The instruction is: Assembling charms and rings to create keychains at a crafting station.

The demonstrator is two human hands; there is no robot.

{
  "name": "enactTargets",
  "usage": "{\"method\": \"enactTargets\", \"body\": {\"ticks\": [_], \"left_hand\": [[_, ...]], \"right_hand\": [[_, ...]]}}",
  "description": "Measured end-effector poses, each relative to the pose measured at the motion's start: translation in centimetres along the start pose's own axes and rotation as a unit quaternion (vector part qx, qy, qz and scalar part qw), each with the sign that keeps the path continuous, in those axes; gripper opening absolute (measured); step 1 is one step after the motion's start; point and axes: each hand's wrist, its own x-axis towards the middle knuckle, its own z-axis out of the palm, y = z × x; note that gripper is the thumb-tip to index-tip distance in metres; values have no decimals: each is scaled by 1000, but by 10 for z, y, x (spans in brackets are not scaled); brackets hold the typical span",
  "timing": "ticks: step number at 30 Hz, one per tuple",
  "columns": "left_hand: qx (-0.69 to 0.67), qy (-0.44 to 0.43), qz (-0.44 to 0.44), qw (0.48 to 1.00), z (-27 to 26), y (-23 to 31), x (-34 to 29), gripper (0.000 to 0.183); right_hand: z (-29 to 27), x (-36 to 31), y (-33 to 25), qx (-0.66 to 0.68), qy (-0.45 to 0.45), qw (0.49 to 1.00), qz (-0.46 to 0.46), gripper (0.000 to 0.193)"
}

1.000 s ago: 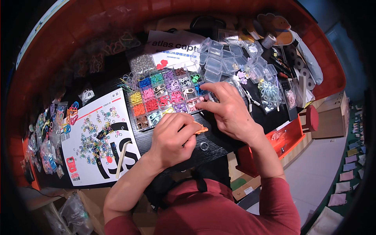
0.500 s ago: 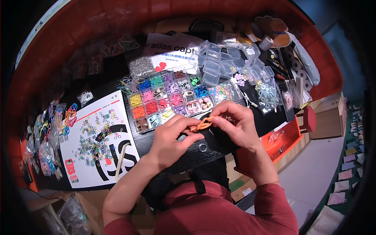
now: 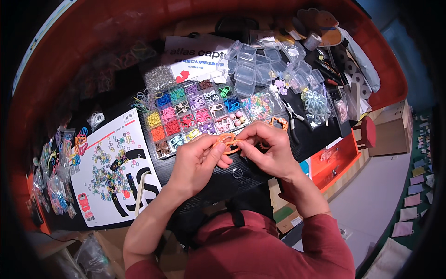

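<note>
Between my two hands is an orange looped cord (image 3: 227, 139), pinched at both sides above the black table. My left hand (image 3: 196, 160) has thumb and fingers closed on its left part. The right hand (image 3: 265, 151) pinches the other side, and a further orange loop shows behind its knuckles. Part of the cord is hidden by my fingers. Just beyond the hands stands a clear compartment box (image 3: 173, 149) filled with small clips and beads sorted by colour. A small clear ring (image 3: 237, 173) lies on the table just below the hands.
On the left, a white sheet (image 3: 100, 216) bears scattered small coloured rings and cream tweezers (image 3: 141, 190). Pliers (image 3: 293, 114) lie right of the box. Clear lidded cases (image 3: 245, 76) are piled at the back. An orange drawer (image 3: 331, 169) stands open at the right.
The orange cord has been turned and spread, so its loop now shows more openly between my fingers. Another orange loop has come into sight behind my right hand.
</note>
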Motion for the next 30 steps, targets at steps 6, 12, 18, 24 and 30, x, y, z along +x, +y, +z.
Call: {"method": "enactTargets", "body": {"ticks": [6,12,18,24,30], "left_hand": [[18,-20,-34,999,1,4,-2,22],[78,-48,-10,996,2,5,-2,20],[23,7,43,999,-4,8,-3,23],[32,73,74,994,-11,5,2,19],[170,30,119,978,-17,-3,0,12]], "right_hand": [[11,-3,1,89,41,994,42,15],[5,-2,-4,40,15,998,-42,25],[-41,4,-12,71,109,991,31,12],[-26,-16,-43,-150,-160,976,-13,34],[-6,-37,-20,-203,-111,970,-68,27]]}}
